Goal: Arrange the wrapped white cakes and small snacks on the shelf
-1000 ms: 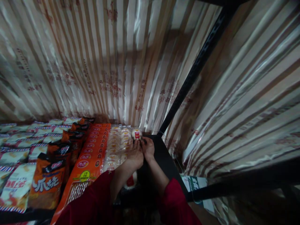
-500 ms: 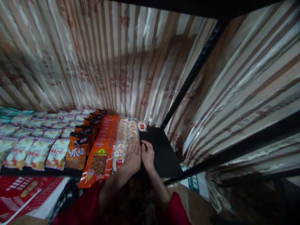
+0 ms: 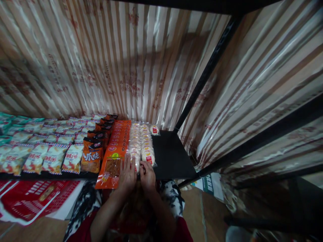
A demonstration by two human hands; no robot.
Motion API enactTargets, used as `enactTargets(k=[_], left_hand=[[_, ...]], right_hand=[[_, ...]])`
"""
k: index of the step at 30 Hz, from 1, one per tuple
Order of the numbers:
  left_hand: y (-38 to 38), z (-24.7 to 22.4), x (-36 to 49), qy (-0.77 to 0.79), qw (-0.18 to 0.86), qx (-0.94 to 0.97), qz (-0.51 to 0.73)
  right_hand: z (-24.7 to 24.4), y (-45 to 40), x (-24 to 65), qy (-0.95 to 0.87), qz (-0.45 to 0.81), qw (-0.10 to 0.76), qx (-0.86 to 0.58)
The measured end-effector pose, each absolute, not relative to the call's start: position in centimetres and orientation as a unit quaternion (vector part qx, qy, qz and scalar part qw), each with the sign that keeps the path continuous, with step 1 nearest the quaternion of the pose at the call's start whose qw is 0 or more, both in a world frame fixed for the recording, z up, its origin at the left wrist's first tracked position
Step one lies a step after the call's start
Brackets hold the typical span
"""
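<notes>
Flat wrapped white round cakes (image 3: 148,155) stand in two rows on the black shelf, with one more cake (image 3: 154,130) at the back. My left hand (image 3: 127,176) lies with straight fingers at the front of the left row, beside the orange packet of brown sticks (image 3: 111,168). My right hand (image 3: 148,178) is at the front between the two rows. Its fingers are curled, and whatever they hold is hidden. Both hands partly cover the front of the left row.
Left of the orange packets stand dark-topped orange bags (image 3: 92,156) and several rows of white snack bags (image 3: 54,158). A black post (image 3: 204,77) rises at the shelf's (image 3: 171,154) back right corner. Below left is a red basket (image 3: 32,198). Striped sheeting (image 3: 141,67) hangs behind.
Both hands have moved from the right row's right side to the front of the left row, nearer my body. The right row's front is uncovered now. The camera view has shifted slightly.
</notes>
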State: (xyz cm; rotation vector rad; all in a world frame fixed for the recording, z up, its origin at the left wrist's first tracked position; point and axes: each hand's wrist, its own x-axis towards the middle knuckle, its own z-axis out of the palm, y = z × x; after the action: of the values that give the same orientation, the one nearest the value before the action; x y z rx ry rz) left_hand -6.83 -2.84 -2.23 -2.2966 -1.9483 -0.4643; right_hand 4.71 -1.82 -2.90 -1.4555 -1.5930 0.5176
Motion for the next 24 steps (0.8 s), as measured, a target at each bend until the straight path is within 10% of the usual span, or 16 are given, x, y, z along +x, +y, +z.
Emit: enactTargets(k=[24], left_hand=[[-3.7, -5.6, -7.1, -0.629, -0.02, -0.696, -0.346]], right_hand=[[-5.0, -2.5, 4.2, -0.625, 0.19, 0.422, -0.628]])
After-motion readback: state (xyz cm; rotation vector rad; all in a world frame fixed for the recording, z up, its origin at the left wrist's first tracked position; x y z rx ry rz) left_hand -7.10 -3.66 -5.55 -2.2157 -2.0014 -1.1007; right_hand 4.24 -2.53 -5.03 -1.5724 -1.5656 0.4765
